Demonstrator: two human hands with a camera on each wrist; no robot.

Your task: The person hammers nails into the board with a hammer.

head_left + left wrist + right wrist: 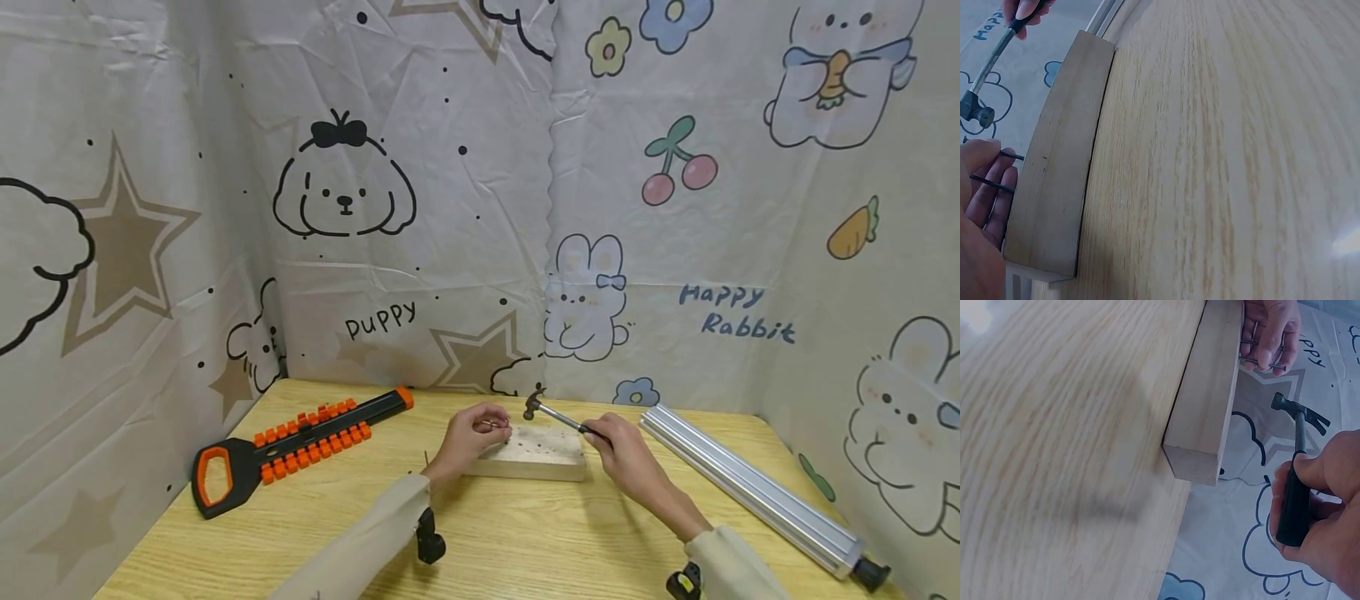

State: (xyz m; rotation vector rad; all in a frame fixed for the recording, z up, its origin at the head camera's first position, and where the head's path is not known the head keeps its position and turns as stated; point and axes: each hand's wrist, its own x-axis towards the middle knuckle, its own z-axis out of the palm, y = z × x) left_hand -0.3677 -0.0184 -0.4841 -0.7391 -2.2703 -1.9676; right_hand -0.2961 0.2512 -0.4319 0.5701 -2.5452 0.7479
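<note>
A pale wooden block (528,470) lies on the table, with several small dark marks on its upper face. At its left end my left hand (468,440) pinches a nail between thumb and finger. Two dark nails (992,184) show among its fingers in the left wrist view, their ends close to the block (1060,150); whether the tips touch the wood I cannot tell. My right hand (628,462) grips the black handle of a small claw hammer (558,416). The hammer's head is held in the air above the block, to the right of the left hand.
On the left of the table (525,554) lies a black tool with orange clips (315,442) and a looped handle. A long silver metal profile (757,492) with a black end lies on the right. Patterned cloth (480,217) hangs behind and at both sides.
</note>
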